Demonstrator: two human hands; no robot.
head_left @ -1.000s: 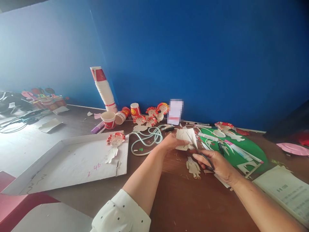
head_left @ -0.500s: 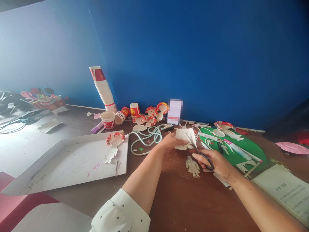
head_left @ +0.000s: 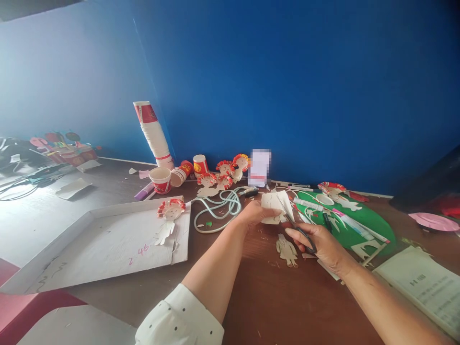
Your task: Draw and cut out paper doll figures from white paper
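Note:
My left hand [head_left: 259, 213] is closed on a piece of white paper [head_left: 276, 201], its thumb lying across the front. Dark-handled scissors [head_left: 305, 238] are gripped in my right hand [head_left: 323, 243], and their blades lie against the paper's right part. Just below the blades, a cut-out paper figure [head_left: 286, 250] rests on the brown table [head_left: 266, 297]. A finished-looking paper doll with a red fringed head [head_left: 171, 209] lies in the white box lid [head_left: 108, 244] to the left.
A tall stack of paper cups [head_left: 154, 132] leans near the blue wall, with looser cups [head_left: 160, 180] beside it. A pale looped cord [head_left: 215, 211] lies left of my hands. Markers [head_left: 355, 227] and scraps cover a green sheet [head_left: 383, 225]; an open book [head_left: 420, 282] is at right.
Both hands keep nearly the same place, with the paper and scissors hardly shifted. The whole view has moved very slightly.

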